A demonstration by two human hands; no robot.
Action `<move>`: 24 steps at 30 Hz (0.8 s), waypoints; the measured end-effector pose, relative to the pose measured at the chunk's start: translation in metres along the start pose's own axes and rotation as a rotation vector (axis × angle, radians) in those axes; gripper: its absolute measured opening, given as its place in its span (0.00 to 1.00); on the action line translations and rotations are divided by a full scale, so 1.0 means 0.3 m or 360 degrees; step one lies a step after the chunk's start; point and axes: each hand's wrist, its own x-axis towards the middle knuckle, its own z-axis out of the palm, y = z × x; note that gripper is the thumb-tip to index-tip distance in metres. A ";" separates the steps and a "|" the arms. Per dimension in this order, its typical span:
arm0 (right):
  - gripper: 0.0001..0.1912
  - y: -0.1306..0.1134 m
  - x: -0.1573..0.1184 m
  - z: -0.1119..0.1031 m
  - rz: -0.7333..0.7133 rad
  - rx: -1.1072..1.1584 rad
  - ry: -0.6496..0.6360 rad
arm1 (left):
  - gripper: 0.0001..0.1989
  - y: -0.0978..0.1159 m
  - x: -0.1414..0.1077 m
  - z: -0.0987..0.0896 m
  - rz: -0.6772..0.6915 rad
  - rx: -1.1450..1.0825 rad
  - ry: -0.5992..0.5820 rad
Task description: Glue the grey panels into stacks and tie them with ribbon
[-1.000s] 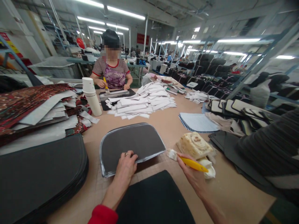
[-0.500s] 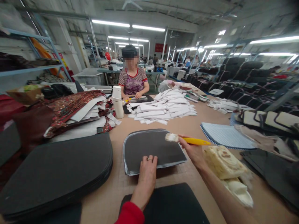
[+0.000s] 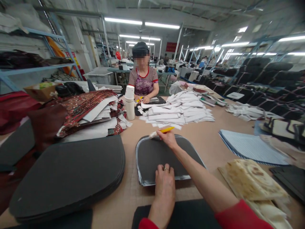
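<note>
A dark grey rounded panel [image 3: 147, 159] with whitish, wet-looking edges lies on the brown tabletop [image 3: 133, 127]. My left hand [image 3: 165, 183] rests on its near part, fingertips bent down on the surface, with a ring on one finger; nothing shows in its grasp. Over the panel's far edge, my right hand [image 3: 168, 139] grips a yellow-handled brush [image 3: 166, 129]. The brush's white-coated bristles touch the far left part of that edge. To the left lies a stack of similar dark panels [image 3: 69, 171].
A crusted yellowish container [image 3: 254, 179] sits at the right. Beyond the panel are piled white strips [image 3: 178, 109], a white bottle [image 3: 130, 106] and a person [image 3: 143, 78] working with their hands. Patterned fabric [image 3: 88, 106] is heaped at the left; striped sheets [image 3: 252, 146] lie right.
My right hand has carried the brush leftward, from the panel's right side to its far left edge. My left hand stays on the panel. The view has turned slightly.
</note>
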 end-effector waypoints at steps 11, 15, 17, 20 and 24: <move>0.20 -0.008 -0.092 -0.582 0.0025 -0.0318 0.0861 | 0.18 0.022 -0.021 -0.023 0.0016 0.0034 0.0063; 0.26 -0.142 -0.275 -0.736 -0.0152 -0.0114 0.0652 | 0.19 0.034 -0.016 -0.048 -0.0066 0.0064 0.0212; 0.25 -0.181 -0.380 -0.801 -0.0203 -0.0122 0.0441 | 0.17 0.033 -0.005 -0.096 -0.0094 0.0017 0.0246; 0.23 -0.180 -0.508 -0.884 -0.0271 -0.0315 0.0415 | 0.14 0.033 0.000 -0.227 -0.0099 -0.0010 0.0357; 0.26 -0.153 -0.597 -0.961 -0.0359 -0.0693 0.0515 | 0.10 0.068 -0.066 -0.453 0.0095 -0.0007 0.0774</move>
